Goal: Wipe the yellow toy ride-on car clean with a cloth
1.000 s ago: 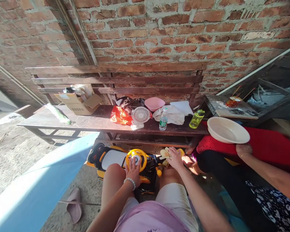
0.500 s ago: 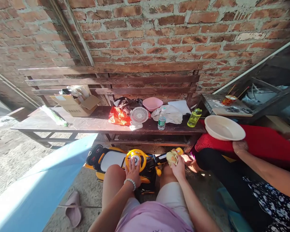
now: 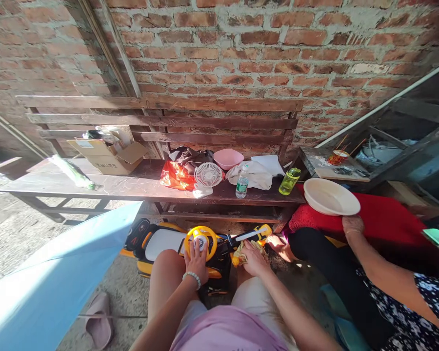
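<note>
My left hand (image 3: 196, 261), with a beaded bracelet on its wrist, lies with fingers spread on the yellow steering wheel (image 3: 214, 237) of a ride-on toy car. A crumpled yellowish cloth (image 3: 241, 251) is in my right hand (image 3: 254, 258), over the toy's black and white bar (image 3: 247, 236). My right fingers are wrapped over the cloth and hide part of it. The toy's white seat (image 3: 164, 243) stretches to the left of the wheel.
A wooden bench (image 3: 131, 191) holds a cardboard box (image 3: 111, 158), white fan (image 3: 208, 175), water bottle (image 3: 242, 183), green bottle (image 3: 289, 181) and pink bowl (image 3: 229, 158). At right, another person's hand (image 3: 353, 226) touches a cream basin (image 3: 331, 197). A pink slipper (image 3: 99, 319) lies on the floor.
My right hand has moved left and turned palm down with the cloth. My left hand stays on the wheel. A green-edged object has appeared at the right edge. The view has shifted slightly.
</note>
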`<state>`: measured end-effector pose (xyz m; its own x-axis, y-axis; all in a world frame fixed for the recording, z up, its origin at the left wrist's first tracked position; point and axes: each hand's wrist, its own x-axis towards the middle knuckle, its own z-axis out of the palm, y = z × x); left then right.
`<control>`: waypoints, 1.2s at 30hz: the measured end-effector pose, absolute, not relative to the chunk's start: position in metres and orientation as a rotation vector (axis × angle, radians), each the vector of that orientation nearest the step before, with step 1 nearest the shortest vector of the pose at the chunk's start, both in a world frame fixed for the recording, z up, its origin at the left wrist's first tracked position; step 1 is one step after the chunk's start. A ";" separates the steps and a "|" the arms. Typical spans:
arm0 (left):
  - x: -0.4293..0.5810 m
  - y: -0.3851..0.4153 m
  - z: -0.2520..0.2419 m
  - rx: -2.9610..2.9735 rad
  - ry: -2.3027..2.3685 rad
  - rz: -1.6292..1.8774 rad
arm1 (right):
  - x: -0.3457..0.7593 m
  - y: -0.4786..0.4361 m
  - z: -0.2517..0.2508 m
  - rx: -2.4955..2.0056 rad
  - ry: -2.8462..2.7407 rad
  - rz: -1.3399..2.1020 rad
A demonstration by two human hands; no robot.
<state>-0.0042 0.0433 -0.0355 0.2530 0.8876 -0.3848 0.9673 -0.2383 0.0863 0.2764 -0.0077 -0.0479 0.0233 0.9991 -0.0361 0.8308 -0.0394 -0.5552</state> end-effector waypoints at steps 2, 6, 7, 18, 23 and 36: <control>-0.004 0.043 -0.036 2.226 1.725 -0.358 | 0.282 -0.013 -0.036 -1.846 -1.869 0.716; -0.003 0.041 -0.037 2.226 1.714 -0.351 | 0.287 -0.025 -0.027 -1.709 -1.776 0.916; -0.003 0.041 -0.037 2.224 1.712 -0.356 | 0.289 -0.026 -0.027 -1.715 -1.744 0.940; -0.003 0.040 -0.037 2.224 1.715 -0.359 | 0.357 0.070 0.039 -2.124 -1.771 0.739; -0.003 0.041 -0.032 2.214 1.715 -0.350 | 0.345 0.097 0.030 -2.267 -1.883 1.017; -0.004 0.042 -0.039 2.246 1.738 -0.385 | 0.297 0.106 0.006 -2.090 -1.747 1.152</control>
<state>-0.0045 0.0418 -0.0388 0.2431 0.8960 -0.3715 0.9691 -0.2407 0.0537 0.2967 0.1061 0.0063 0.0070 0.8992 -0.4375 0.7564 -0.2910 -0.5858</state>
